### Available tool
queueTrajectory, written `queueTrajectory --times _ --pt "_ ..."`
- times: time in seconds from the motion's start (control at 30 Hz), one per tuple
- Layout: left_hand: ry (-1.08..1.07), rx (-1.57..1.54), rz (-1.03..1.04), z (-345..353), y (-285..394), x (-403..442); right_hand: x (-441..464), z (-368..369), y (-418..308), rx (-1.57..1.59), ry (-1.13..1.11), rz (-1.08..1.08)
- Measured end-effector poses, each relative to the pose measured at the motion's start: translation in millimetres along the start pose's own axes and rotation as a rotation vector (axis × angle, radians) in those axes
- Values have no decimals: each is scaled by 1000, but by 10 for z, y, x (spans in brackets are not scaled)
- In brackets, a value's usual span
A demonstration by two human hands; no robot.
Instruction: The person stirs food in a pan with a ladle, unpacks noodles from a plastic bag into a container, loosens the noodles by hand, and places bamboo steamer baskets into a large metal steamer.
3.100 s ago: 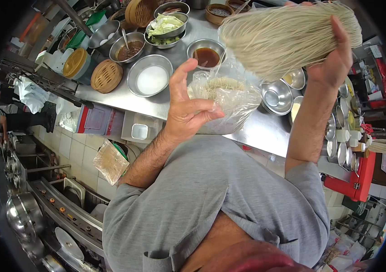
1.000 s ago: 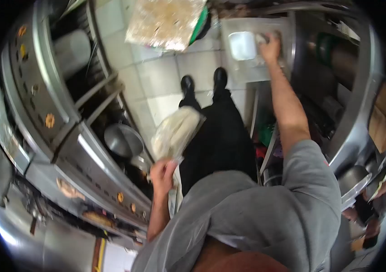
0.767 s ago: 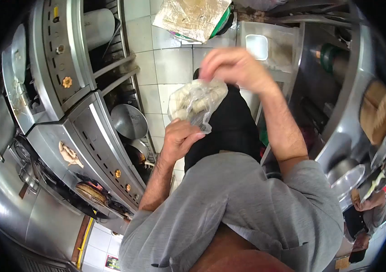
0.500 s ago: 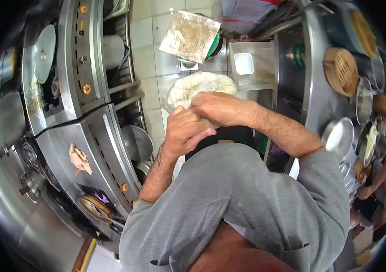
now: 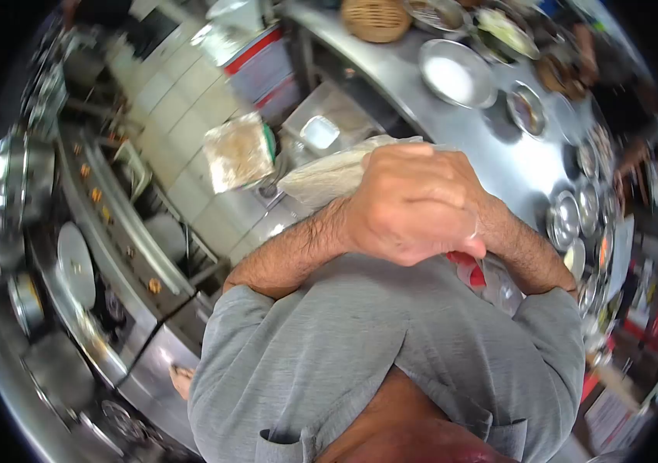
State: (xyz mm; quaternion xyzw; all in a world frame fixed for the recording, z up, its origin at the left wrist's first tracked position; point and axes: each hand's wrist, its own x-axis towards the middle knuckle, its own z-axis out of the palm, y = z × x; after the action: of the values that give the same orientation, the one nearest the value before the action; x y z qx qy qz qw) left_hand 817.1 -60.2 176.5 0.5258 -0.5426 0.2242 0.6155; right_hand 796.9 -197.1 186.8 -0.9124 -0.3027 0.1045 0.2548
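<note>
A clear plastic bag (image 5: 325, 174) with pale contents hangs just beyond my hands, its top gathered near them. My left hand (image 5: 406, 208) is closed in a fist at chest height, crossing in front of the other. Behind it my right hand (image 5: 471, 177) is closed at the bag's gathered top; most of its fingers are hidden. What the bag contains cannot be made out. A red piece (image 5: 466, 268) and some clear plastic (image 5: 501, 285) show below my hands, against the grey shirt.
To the right runs a steel counter (image 5: 390, 65) with metal bowls (image 5: 458, 73) and a bamboo steamer (image 5: 375, 19). A person's arm (image 5: 585, 54) shows at its far side. A stove (image 5: 124, 339) lies left. A plastic-covered box (image 5: 238, 153) and a clear bin (image 5: 329, 116) stand on the floor.
My view has turned toward the counter at the right. My hands have risen nearer to me and crossed, left over right, and the bag has come up with them.
</note>
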Motion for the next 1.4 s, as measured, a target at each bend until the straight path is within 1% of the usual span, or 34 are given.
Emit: queueTrajectory --times 0.03,0.07,0.17,0.27,0.37,0.4,0.43,0.47,0.5,0.53,0.57,0.63,0.7,0.77,0.83,0.9,0.97,1.07,1.2,1.27,1.3,1.37,1.4 --pt "28 -98 24 185 -37 104 -191 -106 -25 16 74 78" --pt "0 -127 59 332 -54 240 -388 -151 25 -46 178 110" --pt "-39 -286 132 907 -118 527 -968 -505 29 -126 272 275" --pt "-103 -327 158 1369 -158 734 -1530 -679 458 -43 293 301" --pt "-177 -328 146 1737 -345 762 -1967 -831 634 -114 359 309" --pt "-224 -269 90 1841 -427 733 -2037 -911 675 -137 241 421" --pt "-269 -208 26 1928 -498 699 -2151 -924 806 -137 262 434" --pt "-282 -217 22 1970 -542 642 -2237 -883 971 -109 333 415" --pt "-305 -184 -49 1990 -581 596 -2306 -876 1097 -83 401 392" --pt "-323 -148 -118 2022 -620 576 -2397 -912 1177 -47 406 363" --pt "-324 -146 -128 2056 -630 558 -2466 -943 1211 -38 401 362" --pt "-359 -166 -113 2086 -621 542 -2551 -1066 1188 28 539 336" --pt "-374 -165 -124 2125 -628 544 -2580 -1198 1163 51 529 347" --pt "-396 -167 -128 2145 -639 531 -2555 -1162 1247 47 596 332" --pt "-381 -215 -127 2185 -666 532 -2504 -1100 1310 77 581 354" --pt "-367 -239 -122 2222 -662 548 -2431 -1048 1290 200 658 363" --pt "-356 -259 -126 2212 -656 547 -2349 -961 1341 206 647 351" --pt "-348 -287 -128 2213 -647 531 -2238 -871 1348 297 619 343" --pt "-299 -186 -120 2164 -613 513 -2193 -976 1272 278 648 311" --pt "-289 -139 -116 2141 -597 520 -2252 -1113 1178 362 824 213" --pt "-277 -110 -105 2137 -594 527 -2275 -1198 1127 364 819 209" --pt "-265 -78 -91 2137 -575 544 -2320 -1357 1041 215 810 169" --pt "-246 -64 -81 2143 -563 557 -2328 -1395 1045 224 831 150"
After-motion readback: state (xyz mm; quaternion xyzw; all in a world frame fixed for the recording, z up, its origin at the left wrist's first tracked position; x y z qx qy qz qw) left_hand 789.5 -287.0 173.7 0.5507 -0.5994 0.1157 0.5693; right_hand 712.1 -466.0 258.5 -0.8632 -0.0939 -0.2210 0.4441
